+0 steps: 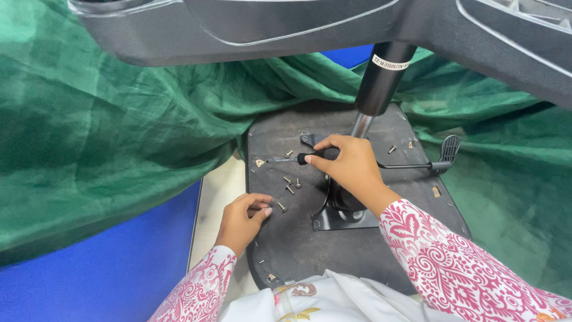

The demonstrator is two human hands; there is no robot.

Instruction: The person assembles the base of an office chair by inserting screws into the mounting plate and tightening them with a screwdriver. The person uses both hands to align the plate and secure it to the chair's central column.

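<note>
Head view — right hand (351,167) round screwdriver (298,158), loose screws (290,186) on seat underside (292,238).

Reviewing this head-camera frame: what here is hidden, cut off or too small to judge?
- Chair base: cut off by the top edge.
- Metal mounting plate: partly hidden by the right hand holding the screwdriver.
- Left hand fingertips: curled near a loose screw; whether they touch it is unclear.
- Loose screws' heads: too small to tell type.
- Table: covered by green cloth.
</note>
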